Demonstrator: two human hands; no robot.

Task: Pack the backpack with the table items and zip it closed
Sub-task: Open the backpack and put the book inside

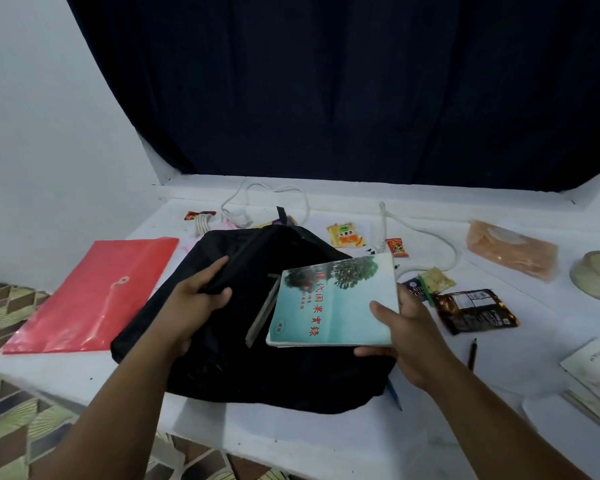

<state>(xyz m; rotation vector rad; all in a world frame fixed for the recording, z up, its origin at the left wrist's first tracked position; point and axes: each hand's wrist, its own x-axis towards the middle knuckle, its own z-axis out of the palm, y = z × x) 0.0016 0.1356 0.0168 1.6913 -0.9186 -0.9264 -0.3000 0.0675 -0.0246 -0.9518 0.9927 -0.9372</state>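
A black backpack (222,355) lies flat in the middle of the white table (291,434). My left hand (196,301) grips the edge of its opening and holds the fabric up. My right hand (400,336) holds a teal book (333,303) with red characters by its near right corner, just above the backpack's right side. Another flat grey item (262,315) pokes out of the bag beside the book. A red envelope folder (90,296) lies left of the bag.
Snack packets (345,234) (475,310), white cables (426,233), an orange tissue pack (511,252), a round tin (598,275), a pen (471,353) and more books (596,375) lie around on the right and back. A dark curtain (326,81) hangs behind.
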